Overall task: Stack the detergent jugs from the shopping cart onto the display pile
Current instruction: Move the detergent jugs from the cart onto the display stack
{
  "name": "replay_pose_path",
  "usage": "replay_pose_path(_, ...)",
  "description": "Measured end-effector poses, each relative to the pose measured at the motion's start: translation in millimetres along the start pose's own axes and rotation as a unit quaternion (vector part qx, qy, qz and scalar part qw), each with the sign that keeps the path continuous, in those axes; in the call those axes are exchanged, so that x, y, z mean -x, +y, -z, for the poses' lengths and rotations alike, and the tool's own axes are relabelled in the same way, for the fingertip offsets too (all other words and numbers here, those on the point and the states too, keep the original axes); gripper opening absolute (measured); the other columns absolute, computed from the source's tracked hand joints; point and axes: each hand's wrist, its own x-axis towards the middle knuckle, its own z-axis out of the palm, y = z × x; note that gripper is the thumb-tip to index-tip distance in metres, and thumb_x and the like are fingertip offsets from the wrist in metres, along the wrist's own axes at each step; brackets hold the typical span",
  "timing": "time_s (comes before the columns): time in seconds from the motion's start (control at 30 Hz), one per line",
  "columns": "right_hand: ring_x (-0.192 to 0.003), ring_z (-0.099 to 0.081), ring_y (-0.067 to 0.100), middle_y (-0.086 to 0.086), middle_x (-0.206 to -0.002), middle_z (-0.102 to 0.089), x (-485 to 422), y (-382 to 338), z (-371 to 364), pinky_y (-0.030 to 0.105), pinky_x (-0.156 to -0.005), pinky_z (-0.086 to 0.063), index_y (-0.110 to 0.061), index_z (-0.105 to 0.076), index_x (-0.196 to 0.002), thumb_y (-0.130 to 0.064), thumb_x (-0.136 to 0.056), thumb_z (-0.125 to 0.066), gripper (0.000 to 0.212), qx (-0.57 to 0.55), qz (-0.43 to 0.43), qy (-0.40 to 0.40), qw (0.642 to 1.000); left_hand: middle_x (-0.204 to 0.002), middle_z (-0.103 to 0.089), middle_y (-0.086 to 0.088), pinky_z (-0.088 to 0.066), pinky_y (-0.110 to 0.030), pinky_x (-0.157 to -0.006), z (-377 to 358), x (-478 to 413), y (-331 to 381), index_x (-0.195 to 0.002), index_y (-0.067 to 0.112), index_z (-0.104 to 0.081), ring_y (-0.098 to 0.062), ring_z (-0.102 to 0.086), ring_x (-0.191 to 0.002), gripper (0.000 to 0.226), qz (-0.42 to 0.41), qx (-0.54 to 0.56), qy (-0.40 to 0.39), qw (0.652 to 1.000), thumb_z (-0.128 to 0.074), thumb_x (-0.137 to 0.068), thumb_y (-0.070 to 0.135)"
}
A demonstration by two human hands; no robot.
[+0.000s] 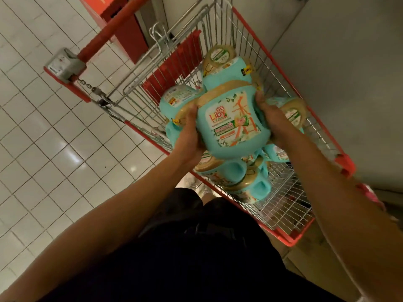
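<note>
A teal detergent jug point(233, 120) with a gold band and a printed label is held above the shopping cart point(322, 136). My left hand point(188, 131) grips its left side and my right hand point(271, 118) grips its right side, fingers curled over the edges. Several more teal jugs lie in the cart's wire basket, one at the far end point(224, 66), one at the left point(174, 101), one at the right point(292, 114) and others below the held jug point(235, 175). The display pile is not in view.
The cart has a red rim, a red handle point(113, 31) and a coin lock point(65, 64) at the left. White tiled floor point(54, 138) spreads to the left. A grey wall or panel point(349, 73) stands close on the cart's right. A red stand point(122, 18) sits beyond the handle.
</note>
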Motion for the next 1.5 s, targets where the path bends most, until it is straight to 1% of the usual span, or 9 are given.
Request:
replay_pose_path(0.1, -0.108, -0.077, 0.029, 0.009, -0.115, -0.08, 39.8, 27.8, -15.9, 0.054, -0.101, -0.058, -0.032, -0.085, -0.102, -0.085, -0.075, -0.064, 0.064, -0.12, 0.014, 0.074, 0.99, -0.139, -0.067, -0.022, -0.053, -0.063, -0.106, -5.1, -1.9, 4.8, -0.139, 0.015, -0.067, -0.043, -0.066, -0.128, 0.081, 0.045, -0.047, -0.051, 0.997, -0.037, -0.098, 0.079)
replay_pose_path(0.27, -0.119, -0.072, 0.033, 0.013, -0.127, -0.076, 102.7, 59.8, -22.0, 0.056, -0.101, -0.058, -0.029, -0.076, -0.121, -0.072, -0.097, -0.051, 0.055, -0.253, 0.032, 0.15, 0.955, -0.111, -0.081, -0.012, -0.064, -0.043, -0.081, -23.8, -1.1, 5.2, -0.1, 0.03, -0.085, -0.032, -0.078, -0.104, 0.059, 0.056, -0.166, -0.095, 0.98, -0.05, -0.094, 0.077)
replay_pose_path(0.43, -0.113, -0.076, 0.025, 0.005, -0.12, -0.079, 144.3, 78.7, -11.7, 0.038, -0.083, -0.064, -0.035, -0.082, -0.11, -0.06, -0.107, -0.041, 0.047, -0.355, 0.029, 0.161, 0.921, -0.122, -0.076, -0.018, -0.064, -0.046, -0.082, -49.9, 6.5, -11.6, -0.116, 0.025, -0.082, -0.037, -0.075, -0.111, 0.067, 0.108, -0.207, -0.149, 0.961, -0.056, -0.089, 0.08)
replay_pose_path(0.6, -0.112, -0.076, 0.028, 0.011, -0.123, -0.077, 171.0, 91.7, -8.5, 0.041, -0.084, -0.063, -0.027, -0.077, -0.121, -0.066, -0.101, -0.049, 0.052, -0.405, 0.028, 0.202, 0.891, -0.124, -0.076, -0.018, -0.064, -0.047, -0.083, -64.9, 11.1, -31.7, -0.117, 0.026, -0.082, -0.037, -0.075, -0.112, 0.079, 0.153, -0.241, -0.162, 0.945, -0.061, -0.076, 0.09)
replay_pose_path(0.9, -0.136, -0.059, 0.041, 0.021, -0.141, -0.065, 202.1, 125.3, -69.4, 0.067, -0.116, -0.042, -0.017, -0.067, -0.139, -0.07, -0.102, -0.038, 0.071, -0.525, 0.031, 0.3, 0.796, -0.13, -0.073, -0.018, -0.063, -0.049, -0.084, -66.5, 16.6, -28.5, -0.129, 0.022, -0.076, -0.038, -0.072, -0.118, 0.072, 0.229, -0.344, -0.236, 0.879, -0.044, -0.097, 0.079)
replay_pose_path(1.03, -0.139, -0.056, 0.044, 0.024, -0.146, -0.061, 217.3, 143.1, -111.9, 0.071, -0.116, -0.039, -0.01, -0.056, -0.148, -0.067, -0.105, -0.034, 0.075, -0.553, 0.055, 0.347, 0.755, -0.122, -0.077, -0.015, -0.065, -0.043, -0.078, -69.2, 30.4, -32.2, -0.116, 0.026, -0.082, -0.033, -0.076, -0.11, 0.065, 0.23, -0.428, -0.28, 0.828, -0.041, -0.101, 0.074)
replay_pose_path(1.17, -0.138, -0.056, 0.045, 0.021, -0.148, -0.06, 246.3, 167.2, -141.4, 0.072, -0.114, -0.04, -0.01, -0.052, -0.151, -0.065, -0.103, -0.039, 0.074, -0.587, 0.064, 0.414, 0.692, -0.127, -0.075, -0.017, -0.062, -0.055, -0.092, -65.0, 49.0, -59.8, -0.128, 0.022, -0.076, -0.038, -0.073, -0.116, 0.07, 0.245, -0.48, -0.301, 0.787, -0.045, -0.098, 0.076)
replay_pose_path(1.37, -0.131, -0.063, 0.04, 0.019, -0.143, -0.063, 311.1, 219.7, -183.1, 0.067, -0.111, -0.047, -0.01, -0.054, -0.147, -0.068, -0.102, -0.04, 0.074, -0.624, 0.059, 0.51, 0.589, -0.122, -0.077, -0.015, -0.063, -0.045, -0.083, -58.5, 102.8, -130.0, -0.116, 0.026, -0.082, -0.034, -0.075, -0.112, 0.069, 0.306, -0.553, -0.397, 0.665, -0.044, -0.095, 0.079)
replay_pose_path(1.5, -0.134, -0.06, 0.042, 0.017, -0.139, -0.066, 359.9, 263.8, -212.9, 0.068, -0.111, -0.047, -0.013, -0.059, -0.142, -0.063, -0.104, -0.039, 0.066, -0.677, 0.063, 0.548, 0.488, -0.136, -0.071, -0.013, -0.062, -0.043, -0.089, -51.2, 150.0, -190.4, -0.149, 0.028, -0.06, -0.032, -0.07, -0.124, 0.075, 0.34, -0.581, -0.473, 0.569, -0.041, -0.097, 0.08)
